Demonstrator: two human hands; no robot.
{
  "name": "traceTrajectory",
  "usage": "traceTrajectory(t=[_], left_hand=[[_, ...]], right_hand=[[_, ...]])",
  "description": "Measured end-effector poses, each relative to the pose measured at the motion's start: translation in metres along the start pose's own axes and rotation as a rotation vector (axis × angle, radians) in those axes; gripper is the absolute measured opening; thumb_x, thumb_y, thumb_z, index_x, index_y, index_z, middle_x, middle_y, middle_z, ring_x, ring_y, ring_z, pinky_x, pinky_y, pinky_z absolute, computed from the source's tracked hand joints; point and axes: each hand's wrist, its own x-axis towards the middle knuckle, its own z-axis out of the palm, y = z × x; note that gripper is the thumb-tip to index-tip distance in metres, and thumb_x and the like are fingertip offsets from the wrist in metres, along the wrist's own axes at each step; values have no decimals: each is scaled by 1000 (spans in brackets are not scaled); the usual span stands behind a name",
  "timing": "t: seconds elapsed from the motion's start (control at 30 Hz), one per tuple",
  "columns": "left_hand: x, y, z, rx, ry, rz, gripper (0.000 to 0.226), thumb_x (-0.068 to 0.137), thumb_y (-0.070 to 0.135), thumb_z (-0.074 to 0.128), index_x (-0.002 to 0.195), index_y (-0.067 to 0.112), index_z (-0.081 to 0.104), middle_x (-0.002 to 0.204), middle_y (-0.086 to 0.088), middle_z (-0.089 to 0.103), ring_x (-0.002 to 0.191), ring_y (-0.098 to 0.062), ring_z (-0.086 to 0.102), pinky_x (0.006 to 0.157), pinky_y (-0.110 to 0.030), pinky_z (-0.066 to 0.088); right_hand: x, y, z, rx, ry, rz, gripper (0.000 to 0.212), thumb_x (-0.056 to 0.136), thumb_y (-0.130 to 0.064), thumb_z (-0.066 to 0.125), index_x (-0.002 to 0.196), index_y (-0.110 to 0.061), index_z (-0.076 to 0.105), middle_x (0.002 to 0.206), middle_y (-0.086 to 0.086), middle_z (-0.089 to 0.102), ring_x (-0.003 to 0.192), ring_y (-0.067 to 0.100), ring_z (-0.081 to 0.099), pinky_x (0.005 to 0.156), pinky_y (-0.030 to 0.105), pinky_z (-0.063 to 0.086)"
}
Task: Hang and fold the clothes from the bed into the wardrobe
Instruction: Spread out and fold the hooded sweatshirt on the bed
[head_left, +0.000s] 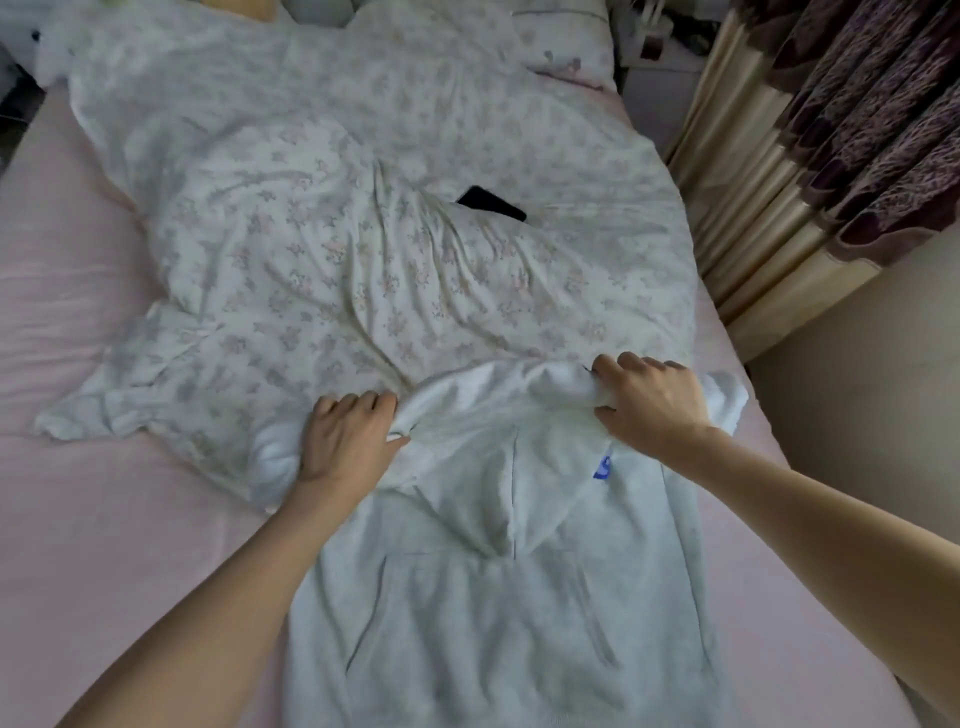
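Pink bed sheet (78, 519) fills the view, with a floral duvet (311, 234) spread over the far part and a dark flat object (491, 203), likely a phone, lying on the duvet beyond the hoodie. Curtains (831, 156) hang off past the hoodie's right side. White hoodie (493, 597) lies flat, pocket side up, long axis running straight from the camera toward the duvet: hem nearest the person, hood and shoulders at the far end, overlapping the duvet's near edge. Small blue tag (602, 467) sits on the hoodie's right chest. Both hands are at the far end. Left hand (348, 441) is closed on bunched fabric at the hoodie's left shoulder; right hand (649, 400) is closed on the bunched fabric at its right shoulder. The two sit about level across the short axis, right one slightly further out. My read: this is the shoulder pinch for a fold or a lift, so the next move either pulls the top end back along the long axis toward the hem or raises it by the shoulders. Neither hand has a reach advantage. Wardrobe is not in view.
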Motion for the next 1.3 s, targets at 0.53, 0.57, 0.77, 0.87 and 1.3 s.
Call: traceTrajectory(t=[0.53,0.57,0.77,0.87,1.3], left_hand=[[-228,50,76,-221,-149,198,45,36,-14,77,72,11,63,117,-18,63,67,-30,62,63,-37,49],[-236,51,79,-228,-146,223,40,43,-13,73,72,11,62,117,-17,63,67,-30,62,63,-37,48],[-282,68,96,-195,-153,287,19,66,0,52,75,14,62,118,-15,61,70,-30,63,60,-38,48],[-290,80,109,-179,-202,236,25,59,-1,72,78,15,65,117,-15,63,78,-30,65,64,-38,50],[-298,61,136,-552,-532,-118,52,67,44,52,112,20,62,152,5,30,135,-26,32,106,-47,28]], right_hand=[[-252,-40,110,144,99,-261,81,55,-2,71,132,-23,55,71,1,48,73,23,40,89,51,44],[-262,-43,116,148,79,-261,78,57,-1,67,131,-23,56,72,1,48,74,22,39,90,52,42],[-303,-54,136,74,-34,-244,66,73,1,34,127,-26,60,71,5,49,67,25,52,88,55,44],[-307,-55,150,3,-62,-264,65,72,1,38,126,-28,61,72,6,51,69,28,56,88,58,46],[-325,-83,201,79,-194,-66,66,63,-30,65,128,-25,59,107,14,59,104,37,58,94,67,32]])
